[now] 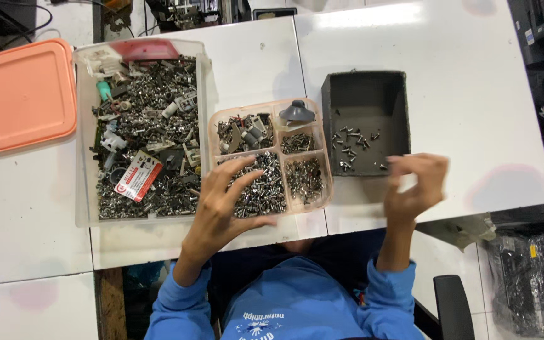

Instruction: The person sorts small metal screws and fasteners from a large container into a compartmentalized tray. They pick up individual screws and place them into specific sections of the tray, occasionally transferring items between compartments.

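My left hand (218,204) rests with spread fingers on the screws in the large lower-left compartment of a pink divided tray (271,211). Whether it pinches a screw I cannot tell. My right hand (413,186) hovers blurred at the front right corner of a dark grey box (402,101), fingers curled; nothing is visibly held in it. That box holds a small scatter of screws (351,146). The tray's other compartments hold mixed metal parts, small screws and a grey cap (296,113).
A large clear bin (83,189) full of mixed screws, metal parts and a red-and-white card stands left of the tray. Its salmon lid (25,94) lies at the far left. Black equipment sits at the right edge; a chair (453,305) is below.
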